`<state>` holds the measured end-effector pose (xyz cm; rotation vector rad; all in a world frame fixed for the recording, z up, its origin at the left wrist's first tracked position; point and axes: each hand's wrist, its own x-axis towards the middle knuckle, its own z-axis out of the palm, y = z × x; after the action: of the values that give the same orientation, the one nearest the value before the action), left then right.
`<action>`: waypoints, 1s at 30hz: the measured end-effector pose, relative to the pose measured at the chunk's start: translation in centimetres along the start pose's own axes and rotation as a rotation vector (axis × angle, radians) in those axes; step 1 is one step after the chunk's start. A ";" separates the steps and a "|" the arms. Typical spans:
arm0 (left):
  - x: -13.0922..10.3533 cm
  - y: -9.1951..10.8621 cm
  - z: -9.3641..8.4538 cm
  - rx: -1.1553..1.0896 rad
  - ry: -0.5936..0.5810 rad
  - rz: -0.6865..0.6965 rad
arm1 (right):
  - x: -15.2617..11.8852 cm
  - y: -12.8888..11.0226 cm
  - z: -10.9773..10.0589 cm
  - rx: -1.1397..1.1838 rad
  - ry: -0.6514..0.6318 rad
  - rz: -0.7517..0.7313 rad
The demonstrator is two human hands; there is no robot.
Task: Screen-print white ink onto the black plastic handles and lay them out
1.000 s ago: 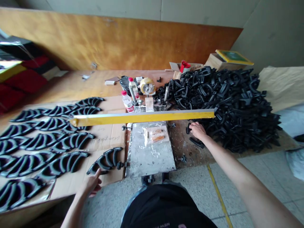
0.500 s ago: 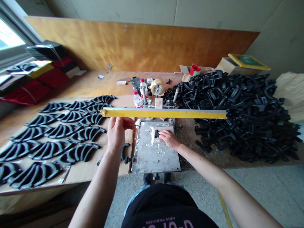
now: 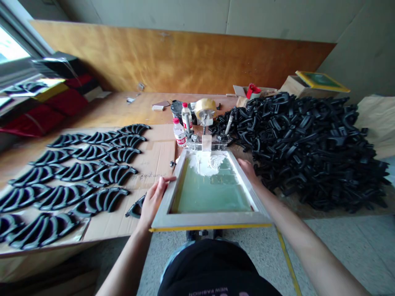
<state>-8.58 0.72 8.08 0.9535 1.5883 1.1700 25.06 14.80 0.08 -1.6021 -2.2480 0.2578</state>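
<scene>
A screen printing frame lies lowered over the work plate, with green mesh and a smear of white ink near its far end. My left hand grips the frame's left side, with fingers at the rim. Against the right side is my right hand; its fingers are partly hidden by the frame, and I cannot tell how they are closed. The hinge clamp stands at the frame's far edge. Beside my left wrist lie black curved handles. The plate under the frame is hidden.
Rows of black curved handles lie on cardboard to the left. A large heap of black parts covers the right side. Bottles, a tape roll and a black tub stand behind the clamp.
The frame has swung down from its raised position and now covers the plate and the small black part on it. My right hand has moved from that part to the frame's right side.
</scene>
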 end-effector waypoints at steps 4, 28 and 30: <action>-0.5 -6.6 0.1 -0.026 -0.076 -0.173 | 4.3 -2.1 -0.8 0.089 0.208 -0.074; 0.2 -10.5 1.1 -0.004 -0.057 -0.238 | 0.4 -8.2 2.4 0.031 -0.176 -0.669; 0.0 -9.7 1.1 -0.011 -0.056 -0.251 | 1.1 -8.4 2.0 0.070 -0.184 -0.632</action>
<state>-8.16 -1.38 -1.46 0.7480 1.6024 0.9683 16.65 13.14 1.46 -0.7913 -2.7111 0.3107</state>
